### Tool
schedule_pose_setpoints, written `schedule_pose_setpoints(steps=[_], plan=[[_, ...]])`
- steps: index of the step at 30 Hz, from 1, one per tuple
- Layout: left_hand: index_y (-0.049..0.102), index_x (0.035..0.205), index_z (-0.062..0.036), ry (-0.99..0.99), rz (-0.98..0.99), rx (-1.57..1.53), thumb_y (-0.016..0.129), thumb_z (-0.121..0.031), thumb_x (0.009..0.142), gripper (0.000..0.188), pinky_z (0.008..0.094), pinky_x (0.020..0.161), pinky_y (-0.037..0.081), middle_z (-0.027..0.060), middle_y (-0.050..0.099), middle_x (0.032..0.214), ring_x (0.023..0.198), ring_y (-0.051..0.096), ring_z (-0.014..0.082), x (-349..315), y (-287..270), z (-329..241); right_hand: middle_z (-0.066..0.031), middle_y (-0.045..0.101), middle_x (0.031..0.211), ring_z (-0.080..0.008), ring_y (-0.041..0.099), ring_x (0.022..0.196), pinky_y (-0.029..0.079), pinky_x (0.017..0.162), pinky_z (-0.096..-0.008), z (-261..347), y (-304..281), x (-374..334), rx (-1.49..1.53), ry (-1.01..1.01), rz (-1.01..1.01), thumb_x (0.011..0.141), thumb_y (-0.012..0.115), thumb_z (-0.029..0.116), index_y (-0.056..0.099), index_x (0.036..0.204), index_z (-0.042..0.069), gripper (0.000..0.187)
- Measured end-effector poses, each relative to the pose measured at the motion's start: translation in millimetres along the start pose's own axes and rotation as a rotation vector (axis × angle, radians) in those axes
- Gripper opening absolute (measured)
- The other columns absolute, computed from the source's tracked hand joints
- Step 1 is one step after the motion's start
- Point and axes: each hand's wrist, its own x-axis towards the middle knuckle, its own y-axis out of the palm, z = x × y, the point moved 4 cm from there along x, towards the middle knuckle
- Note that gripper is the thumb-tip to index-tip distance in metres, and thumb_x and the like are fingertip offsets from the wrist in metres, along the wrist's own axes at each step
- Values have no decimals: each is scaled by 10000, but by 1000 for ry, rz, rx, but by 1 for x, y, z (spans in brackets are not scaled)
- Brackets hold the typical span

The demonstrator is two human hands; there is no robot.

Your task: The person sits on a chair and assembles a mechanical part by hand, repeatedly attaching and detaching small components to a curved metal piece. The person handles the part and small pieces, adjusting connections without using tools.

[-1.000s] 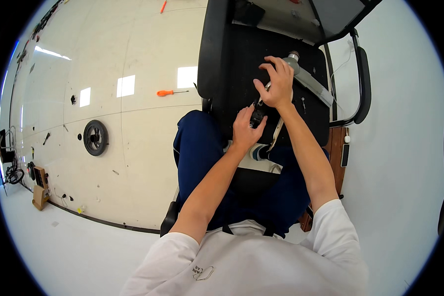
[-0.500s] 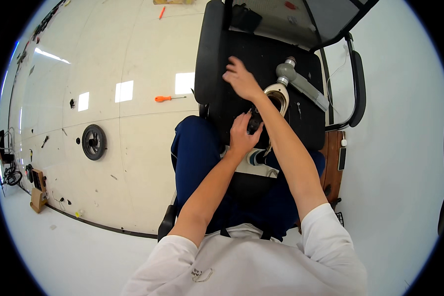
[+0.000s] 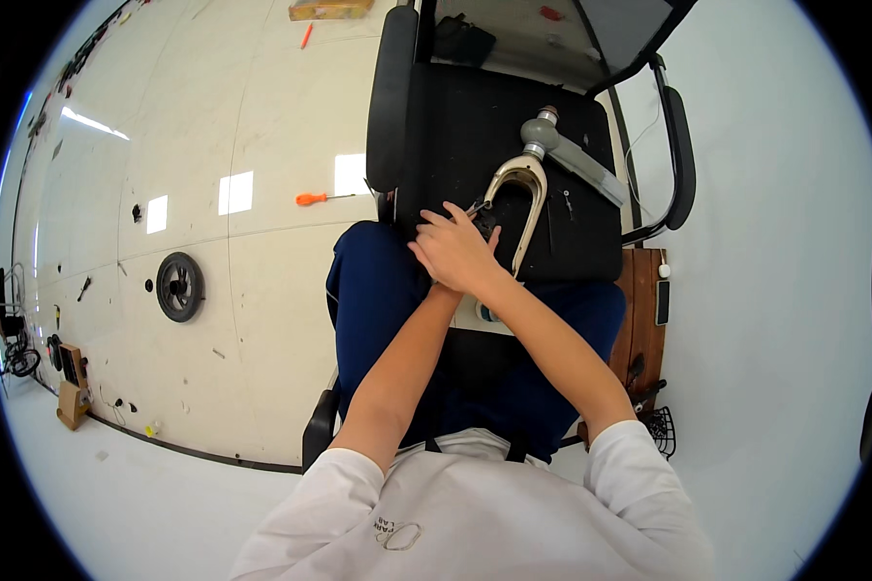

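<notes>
A beige two-legged fork (image 3: pixel 532 221), joined to a grey tube (image 3: pixel 591 172), lies on the black chair seat (image 3: pixel 586 242) in front of me. By the end of its left leg is a small black part (image 3: pixel 485 223) whose kind I cannot make out. My left hand (image 3: pixel 495 238) is closed around this part, mostly hidden beneath the other hand. Across it lies my right hand (image 3: pixel 453 254), fingers spread, palm down, touching the left hand or the part; contact under it is hidden. A small metal tool (image 3: pixel 568 205) rests right of the fork.
Left of the chair, an orange-handled screwdriver (image 3: pixel 312 199) and a black wheel (image 3: pixel 180 287) lie on the tiled floor. A chair armrest (image 3: pixel 390 107) stands close on the left, another (image 3: pixel 680 155) on the right. A phone (image 3: pixel 662 302) lies on a brown wooden surface (image 3: pixel 639 334).
My right hand has come down and toward me from above the seat, onto my left hand. The fork is now in fuller view. The whole view has shifted slightly.
</notes>
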Motion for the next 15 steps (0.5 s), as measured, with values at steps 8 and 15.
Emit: schedule_pose_setpoints(steps=[8,15], plan=[[607,1210,12,45,-66,-305,767,-156,814,459,456,868,518,219,652,1060,1001,631,416,8,-11,9,-192,552,1435,-350,433,1420,333,1177,-472,-29,-40,-103,336,260,-323,836,717,141,614,1297,-6,495],[619,1128,14,98,-158,-241,819,-115,779,424,437,779,528,211,639,970,901,634,410,9,-20,-2,-127,752,949,-180,728,805,580,749,-288,-140,-41,-149,892,754,-390,878,755,70,709,1133,-50,286]])
